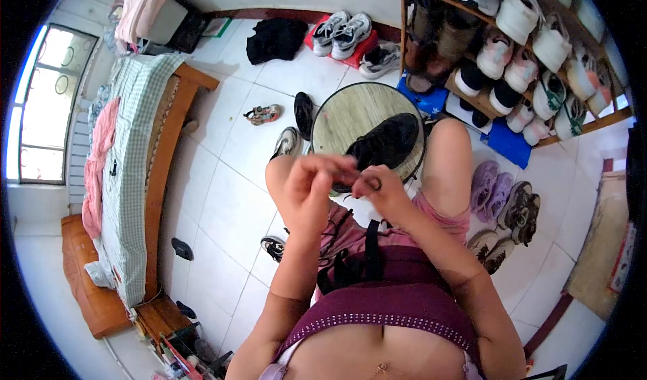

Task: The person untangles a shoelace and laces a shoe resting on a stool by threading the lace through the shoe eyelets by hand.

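Observation:
A black shoe [391, 143] lies on the round wood-topped stool [333, 114] in front of my knees. My left hand [315, 181] and my right hand [383, 190] meet just on my side of that shoe, their fingertips close together. The left fingers are bent inward and partly smeared. My right hand is curled in a pinch, with a thin dark loop showing at its fingers. Whether this is a lace or something else I cannot tell. Dark straps [350, 262] lie across my lap.
Shoes fill the wooden rack [465, 6] at the upper right. Purple shoes [492, 190] and other pairs stand on the white tiles to the right. A black shoe [304, 115] and a small sandal [263, 114] lie left of the stool. A bed [135, 178] borders the left.

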Demonstrator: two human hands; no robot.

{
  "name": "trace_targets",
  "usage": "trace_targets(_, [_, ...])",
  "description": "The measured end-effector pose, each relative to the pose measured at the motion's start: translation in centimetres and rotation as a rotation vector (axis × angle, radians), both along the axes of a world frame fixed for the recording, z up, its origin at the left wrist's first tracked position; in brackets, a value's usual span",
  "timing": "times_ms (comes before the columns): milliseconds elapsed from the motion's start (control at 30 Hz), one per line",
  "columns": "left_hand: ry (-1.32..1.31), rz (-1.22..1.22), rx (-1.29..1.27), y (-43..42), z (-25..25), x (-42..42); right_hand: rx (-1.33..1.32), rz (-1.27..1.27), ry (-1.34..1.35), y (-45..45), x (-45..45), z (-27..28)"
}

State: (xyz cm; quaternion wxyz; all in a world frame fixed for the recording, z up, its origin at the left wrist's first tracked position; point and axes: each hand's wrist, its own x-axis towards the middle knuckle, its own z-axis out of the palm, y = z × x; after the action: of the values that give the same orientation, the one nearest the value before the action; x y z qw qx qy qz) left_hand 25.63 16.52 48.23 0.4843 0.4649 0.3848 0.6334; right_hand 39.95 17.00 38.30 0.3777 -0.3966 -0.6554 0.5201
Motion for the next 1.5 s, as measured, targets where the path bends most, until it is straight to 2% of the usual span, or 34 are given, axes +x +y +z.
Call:
trace_targets(33, [0.109,0.126,-0.136,0.8,0.3,0.2,-0.1,-0.078,0.207,0.1,0.6,-0.2])
trace_targets(67, [0.316,0.144,-0.224,1.3,-0.9,-0.6,-0.202,-0.155,0.413,0.5,1.5,-0.3])
trace_targets(133, [1.105,0.18,-0.183,1.3,0.2,0.1,-0.249,-0.402,0.499,1.5,3.4,0.4])
trace_targets(167, [1.231,0.167,-0.013,1.5,-3.7,-0.4,-0.297,-0.488,0.499,2.1,4.5,-0.9])
trace_targets(200, [1.359,0.141,-0.028,1.1,-5.5,0.1,-0.335,-0.577,0.545,2.5,5.1,-0.4])
trace_targets(300, [1.54,0.222,0.069,0.7,-7.2,1.6,-0.372,-0.658,0.579,2.9,5.7,-1.0])
trace_targets(433, [1.481,0.156,0.044,0.9,-7.3,0.8,-0.439,-0.631,0.491,2.0,4.8,-0.9])
trace_targets(500, [0.888,-0.124,-0.171,1.3,-6.9,-0.5,-0.441,-0.64,0.397,1.6,4.2,-1.1])
trace_targets(533, [0.51,-0.258,-0.467,1.2,-6.5,-1.1,-0.444,-0.639,0.398,1.3,3.9,-1.4])
trace_targets(600, [0.136,-0.268,-0.48,1.7,-4.4,-3.3,-0.205,-0.612,0.136,0.7,3.2,-2.1])
trace_targets(667, [-0.13,-0.251,-0.321,2.7,-5.6,-8.8,-0.166,-0.599,0.121,0.3,2.5,-1.5])
trace_targets(733, [-0.58,-0.323,-0.162,4.7,-6.1,-13.7,0.003,-0.554,-0.026,0.2,2.1,-0.2])
trace_targets(800, [-0.139,0.418,-0.339,5.1,-3.5,-13.7,0.069,-0.564,-0.033,0.3,1.3,-0.2])
trace_targets(867, [0.403,0.802,-0.333,5.8,-5.3,-13.6,0.178,-0.522,-0.162,0.3,0.7,0.8])
trace_targets(900, [0.666,0.811,-0.276,5.4,-6.1,-13.8,0.232,-0.527,-0.254,0.2,0.3,1.5])
trace_targets(933, [0.792,0.804,-0.178,5.0,-6.4,-12.4,0.324,-0.528,-0.373,0.3,0.0,1.8])
trace_targets(1000, [0.952,0.488,-0.158,4.4,-7.5,-9.4,0.399,-0.494,-0.571,0.7,-0.6,2.2])
trace_targets(1033, [0.949,0.495,-0.164,3.9,-7.9,-7.5,0.401,-0.484,-0.572,0.9,-0.9,2.1])
trace_targets(1100, [1.021,-0.052,-0.126,3.0,-8.8,-3.9,0.257,-0.482,-0.66,1.2,-1.5,1.4])
trace_targets(1133, [1.005,-0.119,-0.243,3.0,-9.5,-2.2,0.262,-0.474,-0.664,1.3,-1.6,1.1])
trace_targets(1167, [1.159,-0.053,-0.198,3.0,-10.1,-1.3,0.267,-0.479,-0.648,1.3,-1.5,0.6])
trace_targets(1200, [1.151,-0.051,-0.204,3.2,-9.7,-0.9,0.271,-0.483,-0.633,1.3,-1.3,0.1])
trace_targets(1267, [1.266,-0.071,-0.39,3.4,-8.8,-0.3,0.322,-0.525,-0.609,1.3,-0.3,-0.8])
trace_targets(1300, [1.279,-0.019,-0.329,3.1,-9.1,0.1,0.321,-0.553,-0.59,1.3,0.3,-1.0])
trace_targets(1400, [1.11,0.136,-0.294,2.2,-9.1,1.0,0.33,-0.601,-0.486,1.0,1.7,-0.8])
trace_targets(1467, [1.169,0.15,-0.362,1.2,-9.0,1.4,0.315,-0.592,-0.446,0.4,2.3,-0.7])
trace_targets(1500, [1.091,0.248,-0.254,0.3,-9.7,1.6,0.314,-0.583,-0.455,0.1,2.7,-0.8])
